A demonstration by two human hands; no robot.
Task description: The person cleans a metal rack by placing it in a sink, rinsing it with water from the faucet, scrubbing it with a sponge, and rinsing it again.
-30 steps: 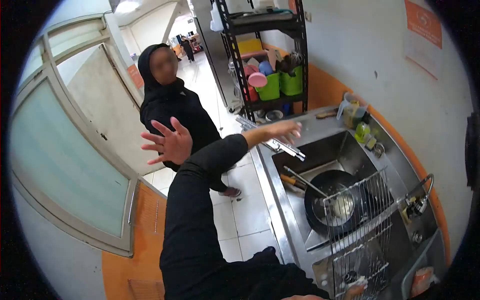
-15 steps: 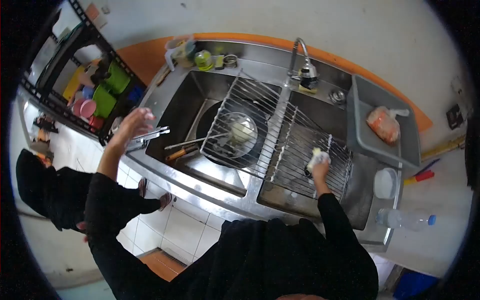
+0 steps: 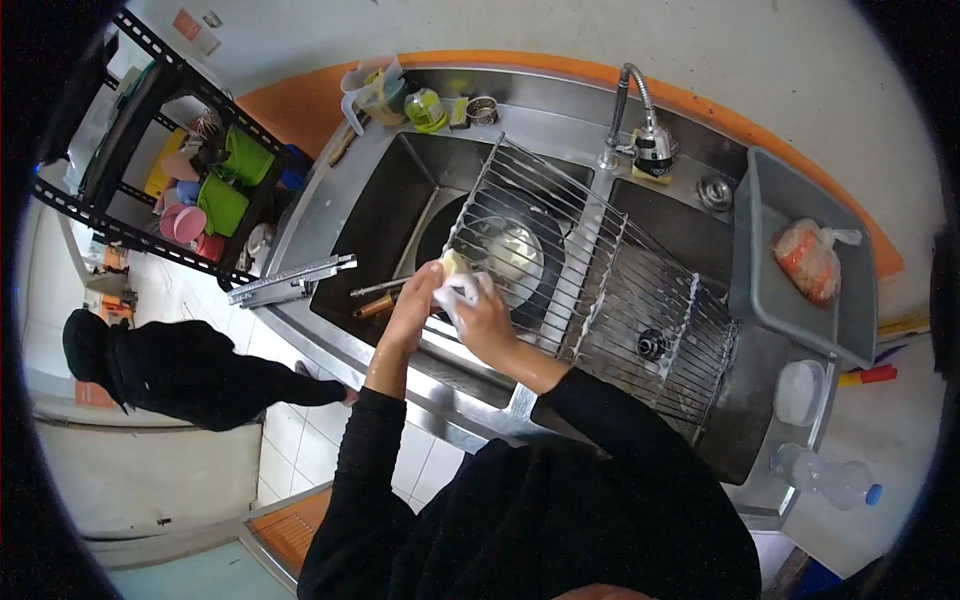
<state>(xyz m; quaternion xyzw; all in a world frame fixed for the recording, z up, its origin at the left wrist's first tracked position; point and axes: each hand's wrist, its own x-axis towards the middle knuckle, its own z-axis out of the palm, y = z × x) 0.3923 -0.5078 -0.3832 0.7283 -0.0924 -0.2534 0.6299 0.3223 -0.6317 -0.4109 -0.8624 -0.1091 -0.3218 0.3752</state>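
While the left hand [image 3: 412,303] and right hand [image 3: 483,318] pinch a sponge [image 3: 453,264] over the sink's [image 3: 325,340] left front edge, the wire rack [image 3: 600,292] lies across its middle, apparently soaped but unrinsed, suds [image 3: 683,328] lining its bars.

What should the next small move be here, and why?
Probably bring the foamy sponge to the wire rack's near left end and rub. The left hand and right hand meet around it beside that end, and white suds show most plainly on the crossbars over the right basin.
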